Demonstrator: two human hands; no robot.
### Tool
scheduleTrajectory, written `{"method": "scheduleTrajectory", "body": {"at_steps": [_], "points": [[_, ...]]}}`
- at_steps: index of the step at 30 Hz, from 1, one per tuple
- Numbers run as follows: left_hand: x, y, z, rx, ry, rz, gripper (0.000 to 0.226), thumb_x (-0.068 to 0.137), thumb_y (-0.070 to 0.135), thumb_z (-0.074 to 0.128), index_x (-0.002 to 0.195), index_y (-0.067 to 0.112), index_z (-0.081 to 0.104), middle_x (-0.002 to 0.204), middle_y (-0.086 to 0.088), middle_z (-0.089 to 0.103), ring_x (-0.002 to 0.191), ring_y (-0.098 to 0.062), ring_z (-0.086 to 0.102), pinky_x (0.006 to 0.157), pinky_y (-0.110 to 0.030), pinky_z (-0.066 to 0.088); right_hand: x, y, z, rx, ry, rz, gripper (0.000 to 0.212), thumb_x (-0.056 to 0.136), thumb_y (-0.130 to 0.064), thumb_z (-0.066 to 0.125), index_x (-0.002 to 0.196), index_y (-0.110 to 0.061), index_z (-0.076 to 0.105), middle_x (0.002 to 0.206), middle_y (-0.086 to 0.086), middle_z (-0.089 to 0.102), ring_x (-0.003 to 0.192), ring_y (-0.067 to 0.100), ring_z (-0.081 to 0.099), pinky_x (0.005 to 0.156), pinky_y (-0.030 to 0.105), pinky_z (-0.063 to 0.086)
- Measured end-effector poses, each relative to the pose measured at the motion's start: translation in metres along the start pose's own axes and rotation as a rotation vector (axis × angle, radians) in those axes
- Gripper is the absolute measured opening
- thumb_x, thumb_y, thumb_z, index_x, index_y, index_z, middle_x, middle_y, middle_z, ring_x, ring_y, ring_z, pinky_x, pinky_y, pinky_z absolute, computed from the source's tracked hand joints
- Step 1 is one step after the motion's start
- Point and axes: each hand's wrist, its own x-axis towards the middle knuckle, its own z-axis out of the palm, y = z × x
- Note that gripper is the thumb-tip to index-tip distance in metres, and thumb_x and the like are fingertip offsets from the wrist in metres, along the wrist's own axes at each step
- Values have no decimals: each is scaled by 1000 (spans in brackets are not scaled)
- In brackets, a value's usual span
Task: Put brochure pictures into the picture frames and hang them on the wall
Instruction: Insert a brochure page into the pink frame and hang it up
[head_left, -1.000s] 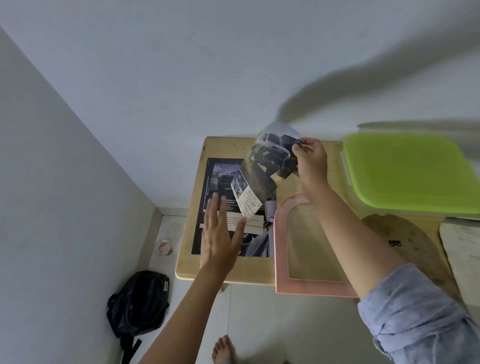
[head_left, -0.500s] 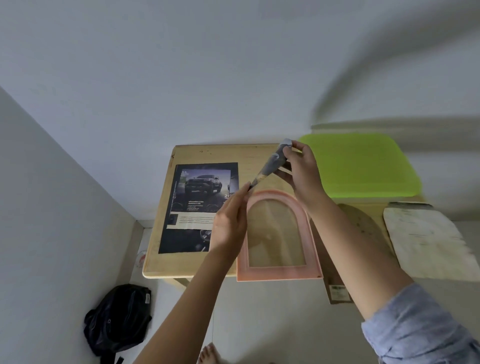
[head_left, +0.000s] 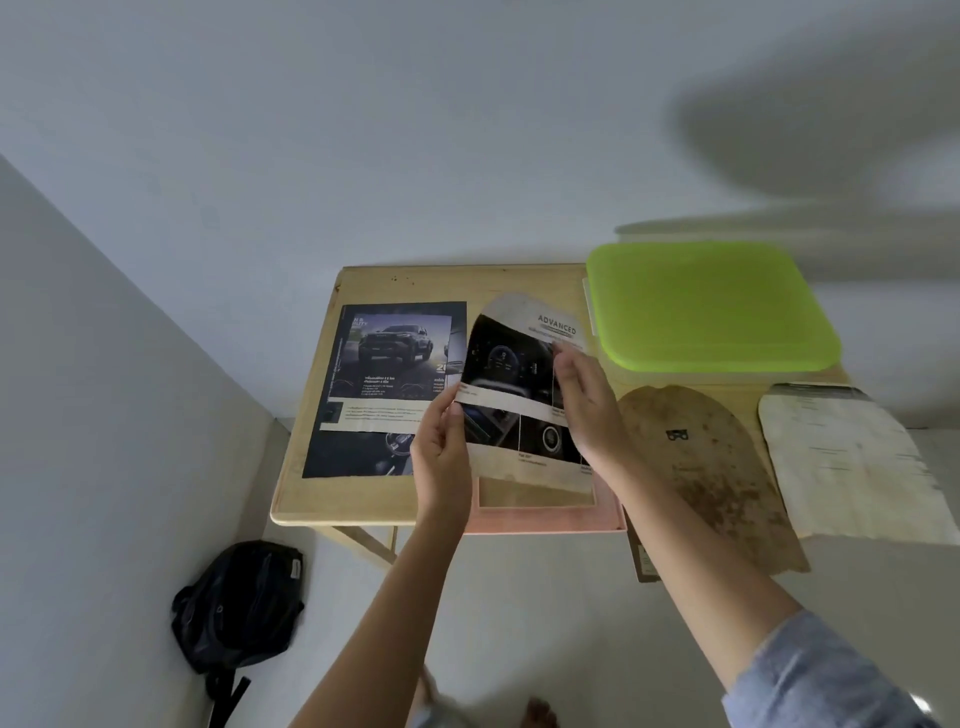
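Left to right: my left hand (head_left: 441, 457) pinches the left edge of the arch-cut glossy brochure picture (head_left: 511, 364), and my right hand (head_left: 587, 415) grips its right side. The sheet is held just above the pink arched picture frame (head_left: 545, 519) lying on the table, its rounded end away from me. Their long axes look roughly parallel.

A pale wooden tabletop (head_left: 415, 283) stands against a white wall (head_left: 363, 130). Toward its 1 o'clock corner sits a clear container (head_left: 675, 375) under a lime-green lid (head_left: 711, 306). On the light floor (head_left: 519, 597), at 7 o'clock from the tabletop, a black backpack (head_left: 239, 608) slumps near the side wall (head_left: 78, 415).
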Motion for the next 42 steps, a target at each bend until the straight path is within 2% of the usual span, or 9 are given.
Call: {"method": "scheduleTrajectory", "body": {"at_steps": [4, 10, 16, 18, 20, 26, 35, 38, 42], "points": [[1, -8, 3, -140, 126, -232, 23, 97, 21, 45, 108, 33, 61, 101, 1, 66, 100, -22, 62, 88, -49, 52, -15, 28, -1, -187, -42, 42, 40, 93, -24, 51, 132, -17, 46, 129, 0, 44, 121, 13, 43, 104, 29, 35], [0, -20, 6, -315, 188, -389, 22, 97, 23, 46, 99, 36, 63, 83, 10, 69, 85, -17, 64, 83, -44, 54, -30, 43, -14, -79, 84, 214, 43, 86, -15, 61, 128, -17, 50, 123, -3, 47, 115, 9, 43, 98, 22, 33], [-10, -47, 1, 243, -10, -170, 29, 96, 15, 46, 122, 12, 58, 101, 2, 63, 83, -6, 57, 63, -8, 48, -46, 63, -35, -170, 93, 228, 41, 80, -7, 65, 119, -15, 57, 113, -1, 59, 104, 13, 53, 85, 22, 42], [-13, -58, 0, 419, -51, -179, 31, 95, 12, 47, 125, 10, 55, 114, -5, 60, 90, -9, 55, 69, -9, 48, -53, 70, -37, -247, 71, 231, 36, 79, -5, 64, 114, -15, 60, 106, 3, 62, 94, 15, 56, 73, 16, 44], [-15, -67, 0, 549, -74, -185, 34, 94, 10, 49, 128, 11, 52, 123, -8, 52, 104, -17, 51, 86, -23, 49, -58, 76, -38, -331, 47, 213, 35, 79, -4, 63, 112, -14, 60, 102, 6, 61, 86, 15, 55, 65, 11, 40], [-9, -88, -7, 792, -117, -118, 45, 89, 17, 59, 131, 12, 44, 124, -12, 38, 116, -25, 37, 99, -35, 38, -63, 81, -36, -699, -2, 52, 49, 83, -17, 64, 129, -8, 49, 121, 12, 47, 116, 26, 42, 93, 31, 36], [3, -89, -8, 800, -204, -120, 37, 92, 17, 54, 127, 10, 47, 122, -11, 46, 116, -25, 44, 101, -36, 38, -62, 89, -13, -795, -160, -128, 36, 85, -17, 58, 120, -8, 57, 121, 11, 52, 113, 26, 49, 86, 31, 43], [1, -89, -7, 797, -216, -107, 43, 90, 20, 57, 130, 10, 44, 124, -10, 44, 118, -26, 43, 102, -37, 39, -53, 85, -32, -711, -69, -43, 41, 89, -20, 55, 128, -8, 50, 128, 8, 48, 114, 21, 49, 92, 27, 40], [-17, -97, -16, 745, -329, -61, 75, 81, 34, 67, 141, 13, 27, 136, -6, 31, 127, -22, 32, 108, -38, 34, -64, 95, -76, -692, 139, 209, 49, 91, -25, 52, 136, -9, 41, 136, 14, 41, 125, 27, 42, 102, 39, 37]]}}
